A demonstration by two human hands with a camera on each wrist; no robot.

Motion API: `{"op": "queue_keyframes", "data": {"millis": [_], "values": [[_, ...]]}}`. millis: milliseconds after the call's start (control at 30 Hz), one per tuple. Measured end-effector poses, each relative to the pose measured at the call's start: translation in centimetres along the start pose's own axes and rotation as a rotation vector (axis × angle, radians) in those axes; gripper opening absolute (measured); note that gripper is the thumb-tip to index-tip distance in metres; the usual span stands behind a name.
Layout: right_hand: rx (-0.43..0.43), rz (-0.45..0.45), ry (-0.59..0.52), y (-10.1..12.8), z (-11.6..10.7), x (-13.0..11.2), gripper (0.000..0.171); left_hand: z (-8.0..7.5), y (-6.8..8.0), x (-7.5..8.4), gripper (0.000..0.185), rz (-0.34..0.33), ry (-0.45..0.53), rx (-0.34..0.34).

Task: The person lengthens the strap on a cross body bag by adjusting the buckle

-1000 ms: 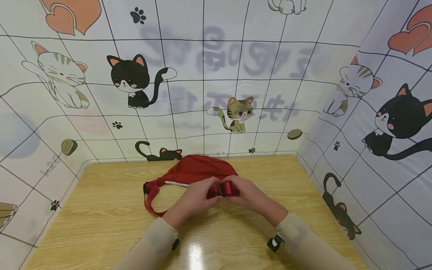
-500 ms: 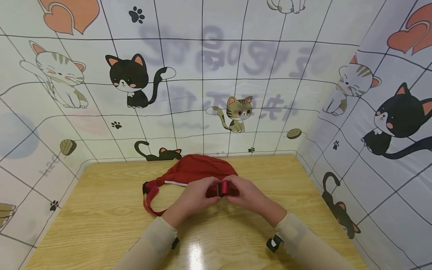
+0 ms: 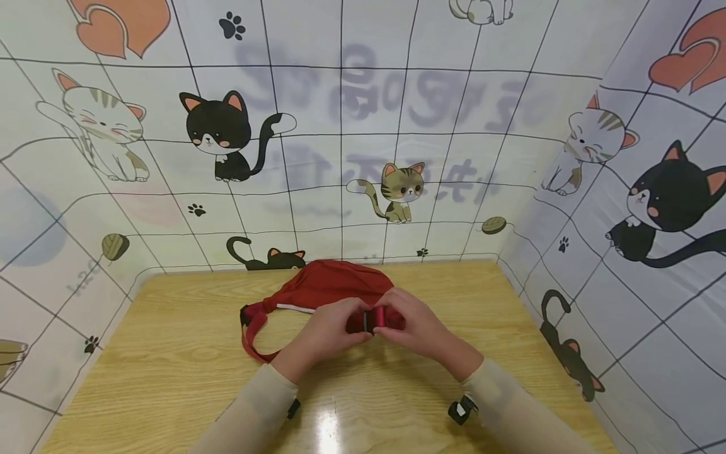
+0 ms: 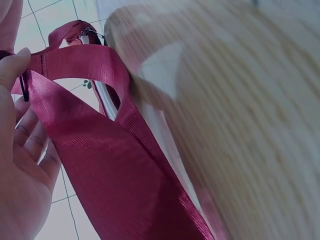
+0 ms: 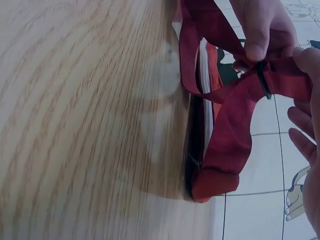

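Observation:
A red waist bag [image 3: 340,280] lies on the wooden table, its white zip edge facing the person. In front of it, both hands work at the bag's dark-red strap [image 5: 235,115]. The left hand [image 3: 329,331] pinches the strap beside a black slider buckle [image 5: 263,80], its thumb on top in the left wrist view. From the other side, the right hand [image 3: 421,323] grips a raised fold of strap between thumb and fingers. Part of the buckle is hidden by the fingers.
A strap loop with a black clip [image 3: 245,315] lies at the bag's left end. The wooden table [image 3: 187,353] meets a cat-printed wall sheet [image 3: 317,208] at the back and sides. Each wrist wears a dark band.
The right hand has shifted slightly on the strap, its fingers lifting and the fold now narrower beside the buckle. The left hand stays almost still, and the bag remains in place.

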State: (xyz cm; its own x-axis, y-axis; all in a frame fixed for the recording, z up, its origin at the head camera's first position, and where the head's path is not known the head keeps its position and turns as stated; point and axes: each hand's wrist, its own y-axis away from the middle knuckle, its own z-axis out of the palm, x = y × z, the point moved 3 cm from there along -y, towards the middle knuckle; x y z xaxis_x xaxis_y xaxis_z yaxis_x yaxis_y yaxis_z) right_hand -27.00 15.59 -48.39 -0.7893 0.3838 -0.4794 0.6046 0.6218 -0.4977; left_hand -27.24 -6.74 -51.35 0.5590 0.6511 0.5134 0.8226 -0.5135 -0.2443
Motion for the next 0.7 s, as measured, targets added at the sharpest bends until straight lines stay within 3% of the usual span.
{"op": "queue_keyframes", "data": {"millis": [167,367,533,700], "values": [[0.013,-0.002,-0.057,0.6,-0.6,0.4,0.04,-0.3,0.2,-0.3,0.042,-0.019,0.036,-0.017],[-0.011,0.018,-0.045,1.0,-0.8,0.4,0.044,-0.4,0.2,-0.2,0.041,-0.016,0.048,-0.024],[-0.023,0.012,0.025,0.3,-0.7,-0.4,0.058,-0.3,0.2,0.1,0.044,-0.018,0.033,-0.024],[-0.037,0.009,0.136,-0.5,-0.2,-0.7,0.053,-0.1,0.1,0.3,0.046,-0.006,0.012,-0.021]]}}
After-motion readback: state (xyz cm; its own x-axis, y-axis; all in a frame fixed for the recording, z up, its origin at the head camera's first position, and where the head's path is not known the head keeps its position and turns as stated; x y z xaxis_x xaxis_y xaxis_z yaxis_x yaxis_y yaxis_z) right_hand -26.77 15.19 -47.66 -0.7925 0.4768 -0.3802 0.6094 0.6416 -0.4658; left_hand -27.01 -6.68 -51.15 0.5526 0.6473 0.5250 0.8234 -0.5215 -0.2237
